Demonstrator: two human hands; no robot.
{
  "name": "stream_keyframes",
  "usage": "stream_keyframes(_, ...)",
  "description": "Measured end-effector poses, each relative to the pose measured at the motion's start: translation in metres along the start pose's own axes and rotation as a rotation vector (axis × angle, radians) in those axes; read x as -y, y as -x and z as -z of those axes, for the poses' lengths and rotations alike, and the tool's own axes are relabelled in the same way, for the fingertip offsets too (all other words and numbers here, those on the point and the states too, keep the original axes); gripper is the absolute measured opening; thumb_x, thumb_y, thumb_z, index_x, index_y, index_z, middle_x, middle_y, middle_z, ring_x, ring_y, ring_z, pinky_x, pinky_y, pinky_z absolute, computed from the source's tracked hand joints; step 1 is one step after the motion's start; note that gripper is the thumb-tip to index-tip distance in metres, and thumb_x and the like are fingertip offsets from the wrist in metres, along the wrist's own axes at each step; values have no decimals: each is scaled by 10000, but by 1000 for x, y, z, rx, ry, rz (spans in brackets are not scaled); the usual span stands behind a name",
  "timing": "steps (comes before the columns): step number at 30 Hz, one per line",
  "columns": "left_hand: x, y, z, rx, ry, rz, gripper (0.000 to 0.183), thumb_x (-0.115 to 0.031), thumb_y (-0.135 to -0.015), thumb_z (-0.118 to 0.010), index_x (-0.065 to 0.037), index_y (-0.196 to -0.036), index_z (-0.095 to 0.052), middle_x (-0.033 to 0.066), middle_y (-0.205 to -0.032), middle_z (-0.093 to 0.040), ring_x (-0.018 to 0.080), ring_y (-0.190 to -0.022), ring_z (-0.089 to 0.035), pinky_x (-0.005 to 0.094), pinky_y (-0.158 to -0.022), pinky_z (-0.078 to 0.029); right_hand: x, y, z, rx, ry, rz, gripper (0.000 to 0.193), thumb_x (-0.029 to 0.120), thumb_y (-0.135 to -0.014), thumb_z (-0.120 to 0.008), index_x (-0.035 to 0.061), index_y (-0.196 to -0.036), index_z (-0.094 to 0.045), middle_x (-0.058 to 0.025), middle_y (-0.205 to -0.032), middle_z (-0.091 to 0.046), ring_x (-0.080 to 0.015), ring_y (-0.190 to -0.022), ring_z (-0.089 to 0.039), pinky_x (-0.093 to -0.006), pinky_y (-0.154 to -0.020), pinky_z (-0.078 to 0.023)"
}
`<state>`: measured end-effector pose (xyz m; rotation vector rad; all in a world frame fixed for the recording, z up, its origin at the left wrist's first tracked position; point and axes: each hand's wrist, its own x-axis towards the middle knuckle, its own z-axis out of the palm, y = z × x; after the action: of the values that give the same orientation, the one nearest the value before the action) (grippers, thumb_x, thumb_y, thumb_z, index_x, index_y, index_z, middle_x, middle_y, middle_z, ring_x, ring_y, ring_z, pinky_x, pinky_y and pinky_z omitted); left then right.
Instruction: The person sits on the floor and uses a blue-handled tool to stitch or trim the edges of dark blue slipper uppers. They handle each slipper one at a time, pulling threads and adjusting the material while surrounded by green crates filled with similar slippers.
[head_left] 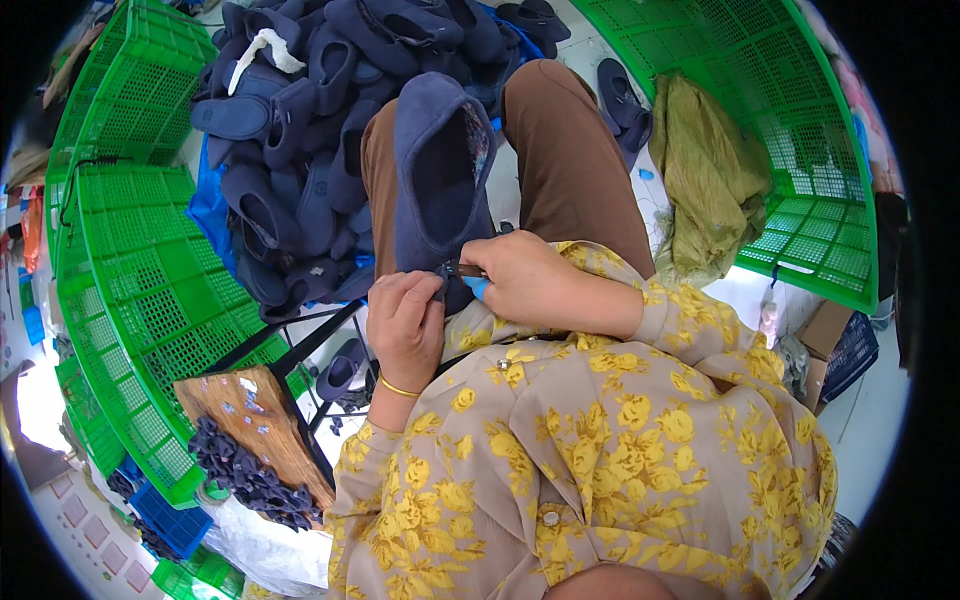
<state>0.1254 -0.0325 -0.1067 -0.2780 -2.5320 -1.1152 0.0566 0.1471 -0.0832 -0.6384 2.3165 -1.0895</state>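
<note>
A navy fabric slipper rests on my lap between my knees, its opening up and a patterned lining inside. My left hand is closed in a pinch at the slipper's near end. My right hand comes in from the right, wrapped round a small dark hand tool. That tool's tip touches the slipper's near end beside my left fingertips. Most of the tool is hidden in my fist, so its exact kind does not show. A bit of blue shows under my right fingers.
Beyond my knees lies a large heap of navy slippers on blue sheeting, with a white scrap on it. Green plastic crates stand left and right. An olive sack slumps at right. Dark scraps cover part of a wooden board.
</note>
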Motion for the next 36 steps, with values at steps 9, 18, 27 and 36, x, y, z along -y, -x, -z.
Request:
stream_keyframes(9, 9, 4, -3, 15, 56, -6, 239, 76, -672, -688, -38, -882, -670, 93, -888, -670, 284, -844, -631, 392, -844, -497, -5, -5, -13, -22, 39, 67, 168, -8, -713, -576, -23, -876, -613, -250, -789, -637, -430, -782, -627, -490, -691, -483)
stream_keyframes(18, -5, -2, 0, -42, 17, 7, 249, 111, -659, -662, -3, -880, -674, 123, -898, -685, 297, -857, -646, 381, -835, -512, -5, 8, 2, 80, -6, 58, 292, -62, -736, -538, 44, -1008, -542, -226, -779, -632, -441, -783, -620, -500, -672, -470)
stream_keyframes(27, -2, -2, 1, -33, 81, -24, 230, 114, -658, -663, 13, -863, -685, 129, -875, -698, 294, -822, -662, 383, -829, -519, -16, 5, -11, -27, -156, 125, 145, 22, -861, -567, 42, -996, -520, -228, -853, -642, -434, -837, -621, -469, -683, -484)
stream_keyframes(36, -3, 1, -4, -39, 105, -40, 232, 99, -665, -675, 1, -875, -690, 113, -903, -695, 278, -844, -654, 399, -831, -517, -17, -3, -13, -31, -261, 86, 391, -95, -778, -576, 65, -1074, -379, -146, -742, -587, -343, -707, -623, -385, -639, -467)
